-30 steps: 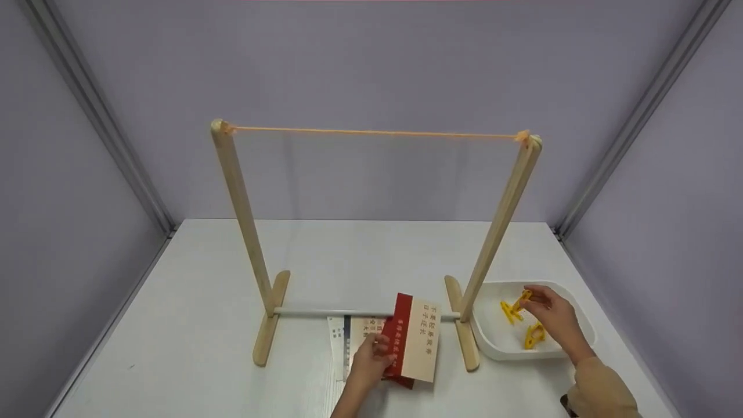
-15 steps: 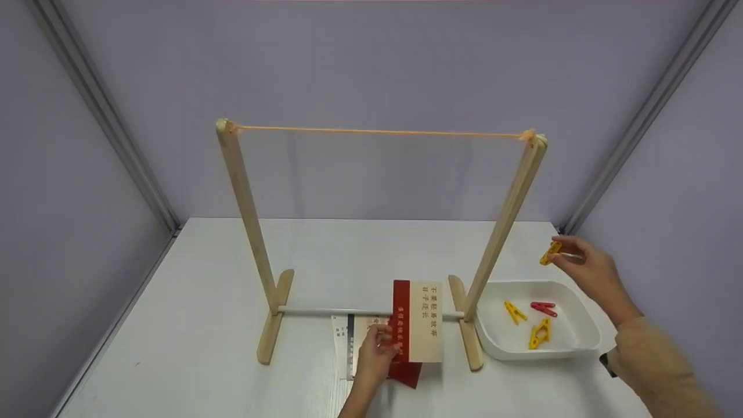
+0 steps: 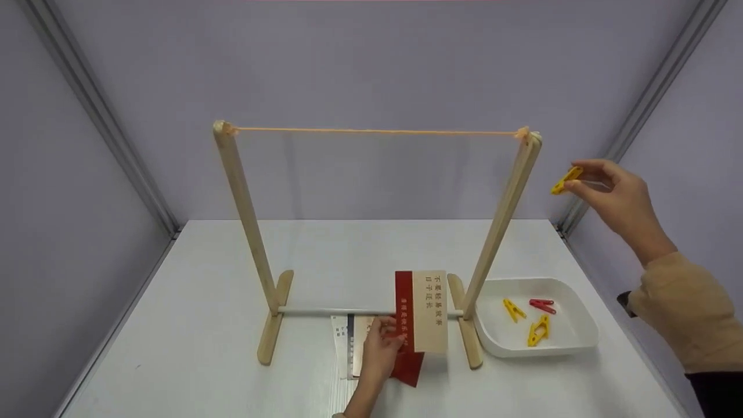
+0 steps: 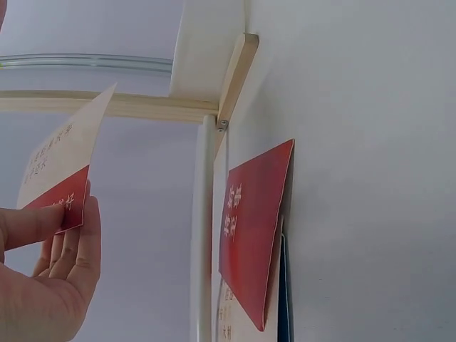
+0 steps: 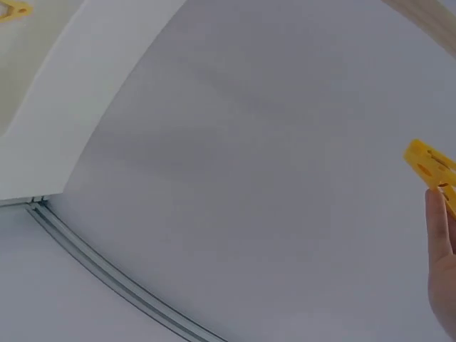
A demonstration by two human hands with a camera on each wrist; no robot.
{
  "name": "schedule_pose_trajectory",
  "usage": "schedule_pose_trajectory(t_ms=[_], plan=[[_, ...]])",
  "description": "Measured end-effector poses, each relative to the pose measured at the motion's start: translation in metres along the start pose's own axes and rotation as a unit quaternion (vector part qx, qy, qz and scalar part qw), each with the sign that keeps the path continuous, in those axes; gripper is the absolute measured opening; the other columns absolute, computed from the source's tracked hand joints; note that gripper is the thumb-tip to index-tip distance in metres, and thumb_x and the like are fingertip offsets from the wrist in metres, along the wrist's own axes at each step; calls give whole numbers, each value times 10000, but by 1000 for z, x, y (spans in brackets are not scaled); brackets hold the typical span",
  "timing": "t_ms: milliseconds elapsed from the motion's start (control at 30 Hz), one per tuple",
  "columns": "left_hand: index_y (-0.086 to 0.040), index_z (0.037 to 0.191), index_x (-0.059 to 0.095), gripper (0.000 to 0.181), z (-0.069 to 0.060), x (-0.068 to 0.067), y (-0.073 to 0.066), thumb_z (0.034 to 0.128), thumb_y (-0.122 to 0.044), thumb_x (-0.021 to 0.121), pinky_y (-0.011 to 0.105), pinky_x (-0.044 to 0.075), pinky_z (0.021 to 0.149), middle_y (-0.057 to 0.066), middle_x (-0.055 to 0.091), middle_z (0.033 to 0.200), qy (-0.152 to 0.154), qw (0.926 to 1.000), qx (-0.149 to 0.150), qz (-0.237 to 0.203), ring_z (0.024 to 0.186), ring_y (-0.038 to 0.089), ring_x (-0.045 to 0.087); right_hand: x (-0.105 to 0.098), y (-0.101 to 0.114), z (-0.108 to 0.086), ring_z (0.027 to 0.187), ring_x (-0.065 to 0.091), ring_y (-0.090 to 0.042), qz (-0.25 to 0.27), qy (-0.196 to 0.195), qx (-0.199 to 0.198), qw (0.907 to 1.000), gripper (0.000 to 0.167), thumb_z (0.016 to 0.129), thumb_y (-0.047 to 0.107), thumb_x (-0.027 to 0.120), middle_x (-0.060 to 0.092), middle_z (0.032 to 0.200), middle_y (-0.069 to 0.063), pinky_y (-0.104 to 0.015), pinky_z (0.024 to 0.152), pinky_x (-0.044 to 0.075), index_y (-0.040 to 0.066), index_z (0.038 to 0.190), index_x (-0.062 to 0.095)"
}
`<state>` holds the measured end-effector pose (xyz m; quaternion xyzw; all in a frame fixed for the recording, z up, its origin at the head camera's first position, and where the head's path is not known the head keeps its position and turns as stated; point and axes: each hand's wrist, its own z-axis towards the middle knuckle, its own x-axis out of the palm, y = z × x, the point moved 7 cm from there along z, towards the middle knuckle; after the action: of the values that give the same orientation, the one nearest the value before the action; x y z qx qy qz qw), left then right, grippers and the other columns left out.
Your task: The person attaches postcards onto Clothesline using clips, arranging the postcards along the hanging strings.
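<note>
Between thumb and fingers, my left hand (image 3: 380,351) pinches a red and cream card (image 3: 429,310) by its red side, held up off the table. In the left wrist view the card (image 4: 68,153) stands tilted above the left hand (image 4: 53,278). Beneath it, a red card (image 4: 256,228) lies on top of other cards. My right hand (image 3: 621,197) pinches a yellow clothespin (image 3: 567,180) in the air, to the right of the frame's right post. Only part of that clothespin (image 5: 431,167) and a bit of the right hand (image 5: 443,263) show in the right wrist view.
A wooden frame (image 3: 246,215) stands on the white table (image 3: 191,325), with an orange string (image 3: 371,131) tied between its post tops and a white rod (image 3: 336,312) low down. Right of it, a white tray (image 3: 589,339) holds yellow clothespins (image 3: 538,331) and a red clothespin (image 3: 543,306).
My right hand has lifted the yellow clothespin out of the tray, up and to the right. My left hand has raised its card slightly and moved it a little right.
</note>
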<state>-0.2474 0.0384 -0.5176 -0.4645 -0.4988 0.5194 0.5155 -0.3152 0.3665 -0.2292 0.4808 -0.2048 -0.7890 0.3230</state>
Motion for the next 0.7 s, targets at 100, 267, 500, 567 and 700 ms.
schedule_pose_trajectory(t_ms=[100, 267, 500, 567, 700], plan=[[8, 1028, 492, 273, 1, 0, -1, 800, 90, 617, 319, 517, 685, 87, 591, 943, -73, 10000, 10, 40, 853, 245, 590, -7, 21, 9, 973, 533, -41, 83, -93, -166, 9998, 416, 865, 233, 642, 565, 1093, -50, -100, 811, 421, 54, 1227, 544], [20, 1051, 488, 272, 4, 1, -1, 814, 66, 613, 315, 513, 708, 78, 596, 940, -139, 9998, -111, -58, 829, 219, 597, -14, 58, 28, 966, 549, -50, 269, -229, -530, 9980, 391, 847, 161, 664, 577, 1089, -32, -116, 800, 439, 41, 1206, 561], [12, 1067, 486, 259, 13, 9, -14, 837, 61, 593, 298, 506, 723, 74, 585, 955, -246, 9992, 64, -319, 811, 200, 590, -16, 97, 53, 962, 567, -53, 244, -364, -921, 9948, 381, 829, 114, 677, 583, 1085, -49, -151, 811, 452, 13, 1179, 565], [14, 1064, 483, 256, 17, 12, -23, 837, 67, 590, 296, 507, 724, 74, 580, 953, -258, 9986, 190, -429, 811, 196, 589, -14, 106, 56, 966, 568, -65, 363, -336, -969, 9941, 373, 829, 117, 677, 585, 1082, -50, -159, 819, 451, 18, 1173, 570], [16, 1069, 478, 253, 25, 20, -42, 843, 72, 577, 318, 513, 723, 76, 576, 960, -260, 9972, 428, -563, 808, 191, 595, -7, 118, 58, 966, 563, -76, 595, -213, -1020, 9928, 356, 832, 122, 673, 594, 1067, -34, -165, 833, 446, 30, 1164, 578]])
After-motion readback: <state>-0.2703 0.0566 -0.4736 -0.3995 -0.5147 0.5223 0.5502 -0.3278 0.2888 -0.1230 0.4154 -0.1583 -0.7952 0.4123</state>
